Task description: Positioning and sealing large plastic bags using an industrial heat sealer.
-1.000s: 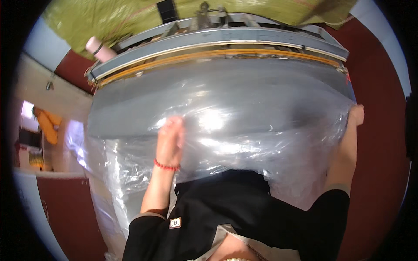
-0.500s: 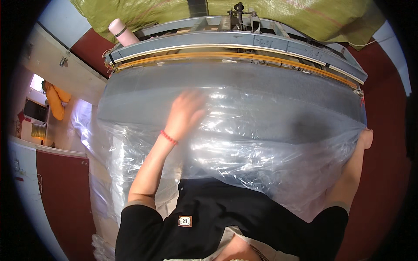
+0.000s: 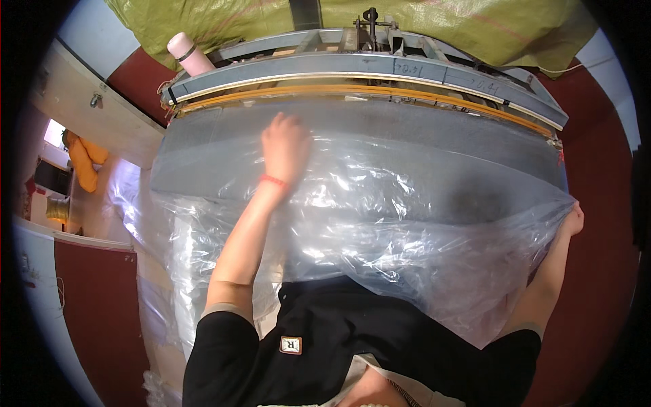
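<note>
A wide sheet of clear plastic film (image 3: 352,176) lies over the grey work surface (image 3: 224,122) and drapes down its near side toward my body. My left hand (image 3: 287,149) is over the film's far edge, left of the middle, with its fingers curled and blurred by motion; what lies under them is hidden. At the right end of the surface, my right hand (image 3: 575,218) is closed on the film's corner, and folds run from it toward the middle.
Behind the surface runs a grey metal frame (image 3: 271,68) with an orange strip (image 3: 325,89) and a black clamp-like mechanism (image 3: 371,27). A pink cylinder (image 3: 190,54) stands at its left end. Yellow-green woven sheeting (image 3: 447,24) covers the back. A pale door (image 3: 95,102) stands at left.
My left hand has moved slightly farther away across the film, its fingers now curled rather than extended. The right hand keeps the corner, shifted slightly to the right.
</note>
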`<state>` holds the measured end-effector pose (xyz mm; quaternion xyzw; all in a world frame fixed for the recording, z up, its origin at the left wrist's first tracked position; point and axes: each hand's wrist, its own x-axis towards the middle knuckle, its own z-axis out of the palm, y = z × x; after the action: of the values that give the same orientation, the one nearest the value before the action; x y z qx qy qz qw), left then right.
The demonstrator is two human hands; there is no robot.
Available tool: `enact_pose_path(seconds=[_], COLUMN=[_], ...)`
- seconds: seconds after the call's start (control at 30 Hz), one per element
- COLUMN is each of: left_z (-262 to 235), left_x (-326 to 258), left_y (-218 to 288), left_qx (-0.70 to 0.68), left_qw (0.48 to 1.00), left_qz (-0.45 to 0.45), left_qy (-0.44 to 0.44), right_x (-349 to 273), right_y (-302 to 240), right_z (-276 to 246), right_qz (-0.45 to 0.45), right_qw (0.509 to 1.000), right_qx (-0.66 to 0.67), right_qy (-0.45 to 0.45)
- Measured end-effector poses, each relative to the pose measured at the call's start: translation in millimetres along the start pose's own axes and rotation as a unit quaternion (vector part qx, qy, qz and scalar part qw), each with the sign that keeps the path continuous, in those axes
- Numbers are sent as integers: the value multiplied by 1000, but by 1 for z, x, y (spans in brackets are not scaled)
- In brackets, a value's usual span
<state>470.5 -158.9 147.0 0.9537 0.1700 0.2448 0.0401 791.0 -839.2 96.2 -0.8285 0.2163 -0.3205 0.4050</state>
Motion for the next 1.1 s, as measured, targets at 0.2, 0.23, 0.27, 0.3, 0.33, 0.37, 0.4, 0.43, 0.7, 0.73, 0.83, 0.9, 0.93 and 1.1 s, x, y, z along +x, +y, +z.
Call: enact_pose_path(seconds=[0.2,0.23,0.27,0.3,0.33,0.37,0.4,0.43,0.7,0.73,0.83,0.9,0.93,1.1], left_z=[9,14,17,17,17,13,11,12,60,63,67,58,58,58], left_x=[6,8,11,16,24,28,36,38,63,70,83,88,90,91], left_y=[-18,-19,-21,-26,-33,-47,-61,-79,-246,-246,-225,-213,-210,-223], left_qx=[11,-159,-325,-421,-516,-537,-568,-536,-165,-165,-162,-148,-148,-68], left_qw=[1000,981,928,868,790,765,734,748,878,878,884,882,882,812], left_qz=[-28,-87,-143,-205,-259,-281,-296,-307,-300,-301,-303,-362,-363,-453], left_qy=[5,63,114,165,207,220,228,243,333,334,318,264,263,362], right_x=[-1,13,28,29,40,-1,-8,-48,-111,-106,-98,-93,-91,-93], right_y=[-30,-27,-27,-44,-50,-95,-105,-153,-159,-156,-150,-146,-143,-156], right_z=[-30,-31,-28,-20,-14,12,23,33,184,189,198,199,200,184], right_qz=[-10,-17,-25,-48,38,-11,-102,-247,-140,-139,-153,-136,-118,-38], right_qw=[999,995,988,984,950,958,987,964,935,938,954,967,977,956], right_qx=[41,95,148,171,298,283,123,-77,267,263,237,197,160,260], right_qy=[24,24,26,-14,-80,-36,-20,-58,-186,-178,-102,-85,-72,-132])
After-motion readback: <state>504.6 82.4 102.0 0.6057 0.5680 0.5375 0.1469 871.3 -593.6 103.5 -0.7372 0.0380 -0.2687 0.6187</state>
